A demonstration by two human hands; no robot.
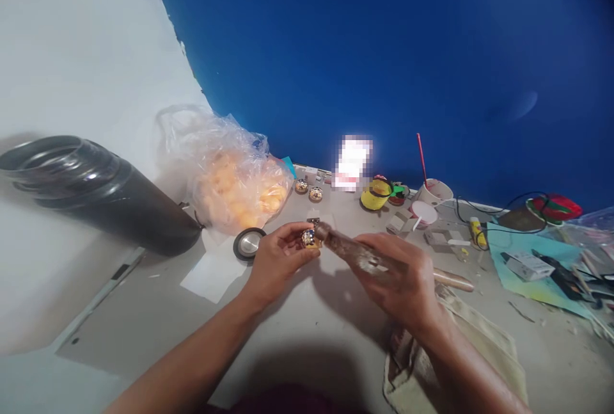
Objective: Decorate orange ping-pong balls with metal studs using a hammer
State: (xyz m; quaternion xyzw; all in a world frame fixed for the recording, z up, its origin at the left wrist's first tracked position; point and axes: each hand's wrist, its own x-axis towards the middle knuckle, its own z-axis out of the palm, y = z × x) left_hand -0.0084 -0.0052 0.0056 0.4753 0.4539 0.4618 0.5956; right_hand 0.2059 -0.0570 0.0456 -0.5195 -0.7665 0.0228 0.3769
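My left hand (278, 259) pinches a small gold, jewelled round piece (309, 238) at its fingertips, above the grey table (307, 331). My right hand (398, 276) is wrapped round a long wooden-handled tool (357, 254), with its worn tip touching the gold piece. The tool's pale handle end (453, 280) sticks out to the right behind my hand. Both hands meet at the middle of the table.
A dark cylinder (96, 193) lies at the left. A clear bag of orange pieces (237, 183), two more gold pieces (308, 190), a yellow tin (375, 194), a cup with a red stick (432, 190), wires and tools on teal paper (537, 267), a cloth (480, 337).
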